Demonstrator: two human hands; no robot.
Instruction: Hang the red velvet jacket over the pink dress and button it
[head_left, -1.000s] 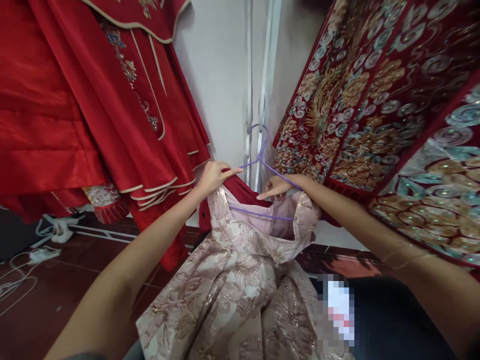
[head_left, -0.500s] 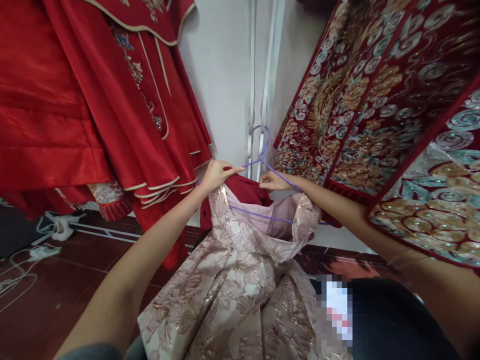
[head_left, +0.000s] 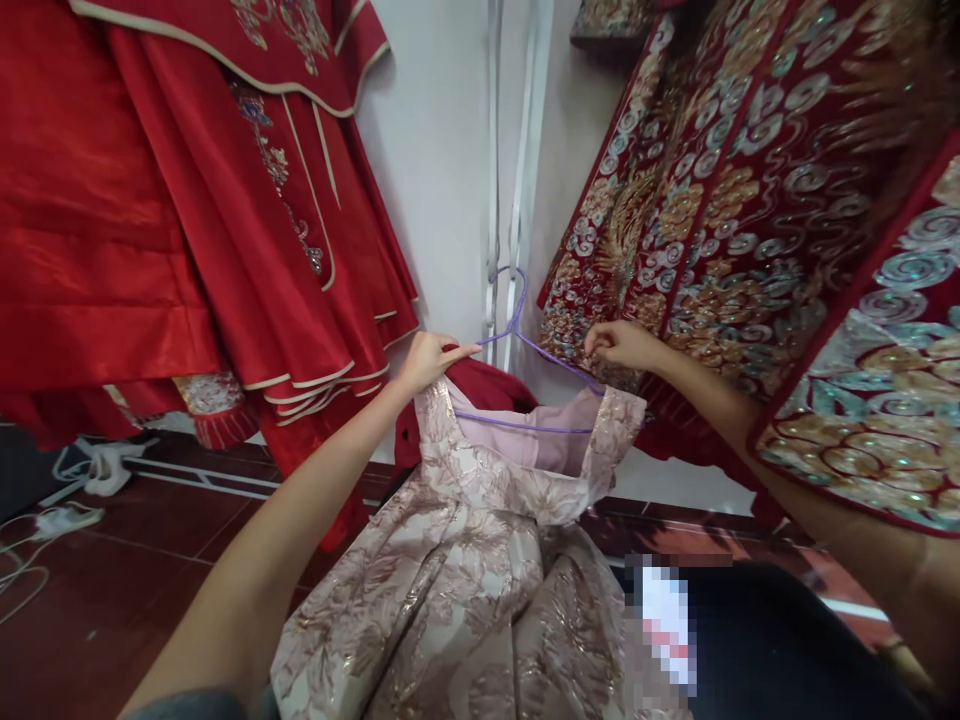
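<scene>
A pale pink brocade dress (head_left: 480, 560) hangs on a thin purple wire hanger (head_left: 517, 335) in front of me. My left hand (head_left: 431, 360) is closed on the dress's left shoulder, pinching the fabric against the hanger's left arm. My right hand (head_left: 619, 345) has its fingers curled at the hanger's right arm, just above the dress's right shoulder (head_left: 619, 415). Behind the neckline a dark red cloth (head_left: 487, 385) shows. The hanger's hook points up toward white rails on the wall.
Red satin robes with cream trim (head_left: 187, 220) hang at the left. Heavily embroidered red panels (head_left: 750, 200) hang at the right, close over my right arm. White rails (head_left: 514, 150) run up the wall. White cables (head_left: 67, 500) lie on the dark red tiled floor.
My right hand has moved up and to the right, from inside the neckline to the hanger's right arm. The left hand has kept its grip. The dress's right shoulder now sits squarer on the hanger.
</scene>
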